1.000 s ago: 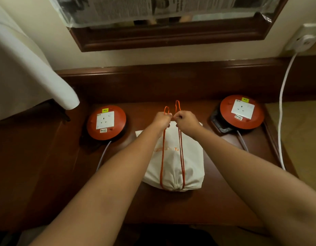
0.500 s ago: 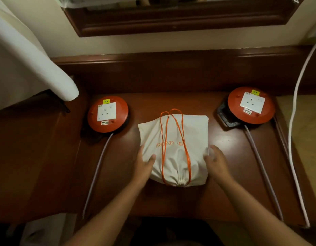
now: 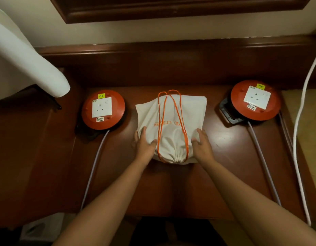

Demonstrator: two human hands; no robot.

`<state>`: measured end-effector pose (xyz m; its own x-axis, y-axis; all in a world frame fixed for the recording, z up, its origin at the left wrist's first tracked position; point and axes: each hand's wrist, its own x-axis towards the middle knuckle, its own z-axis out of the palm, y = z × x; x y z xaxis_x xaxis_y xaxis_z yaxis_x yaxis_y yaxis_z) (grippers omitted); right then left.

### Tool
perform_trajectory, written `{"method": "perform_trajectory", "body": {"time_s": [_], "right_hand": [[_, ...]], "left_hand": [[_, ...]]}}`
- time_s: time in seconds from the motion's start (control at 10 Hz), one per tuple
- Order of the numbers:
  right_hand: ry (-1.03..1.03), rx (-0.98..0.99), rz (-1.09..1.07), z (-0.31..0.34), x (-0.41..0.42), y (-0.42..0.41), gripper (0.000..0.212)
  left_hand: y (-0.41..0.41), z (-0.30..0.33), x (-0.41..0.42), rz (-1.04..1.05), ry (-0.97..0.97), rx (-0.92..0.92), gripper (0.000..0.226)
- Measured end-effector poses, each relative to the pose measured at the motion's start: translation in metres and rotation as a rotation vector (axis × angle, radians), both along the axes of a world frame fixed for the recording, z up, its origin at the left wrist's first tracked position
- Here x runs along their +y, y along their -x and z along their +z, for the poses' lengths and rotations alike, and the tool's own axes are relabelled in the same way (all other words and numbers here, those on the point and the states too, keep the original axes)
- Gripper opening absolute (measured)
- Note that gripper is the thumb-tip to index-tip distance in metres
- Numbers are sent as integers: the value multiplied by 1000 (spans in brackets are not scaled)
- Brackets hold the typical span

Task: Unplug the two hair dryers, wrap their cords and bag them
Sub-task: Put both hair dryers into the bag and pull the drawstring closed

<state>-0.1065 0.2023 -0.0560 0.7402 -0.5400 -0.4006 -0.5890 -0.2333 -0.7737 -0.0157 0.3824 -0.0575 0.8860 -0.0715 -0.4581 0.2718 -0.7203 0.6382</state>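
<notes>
Both flat hands, left hand (image 3: 144, 148) and right hand (image 3: 203, 148), press bag (image 3: 189, 110); reels (image 3: 103, 110) labelled "5 METERS".

A cream drawstring bag (image 3: 180, 114) lies cinched shut on the dark wooden tabletop (image 3: 224, 157), its orange cords (image 3: 178, 112) laid over the top. The left hand (image 3: 144, 146) and right hand (image 3: 202, 146) rest flat against its near sides. An orange cable reel (image 3: 103, 110) sits to the left, another reel (image 3: 255, 100) to the right.

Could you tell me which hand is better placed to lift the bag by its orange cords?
Probably either: the left hand and right hand rest evenly on the bag, each beside a cord strand.
</notes>
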Motion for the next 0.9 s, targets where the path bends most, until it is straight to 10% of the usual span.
{"method": "perform_trajectory", "body": {"time_s": [0.9], "right_hand": [[138,-23,56,23,-36,-81,50]], "left_hand": [[-80,37,-32,-186,-79,-128,60]]}}
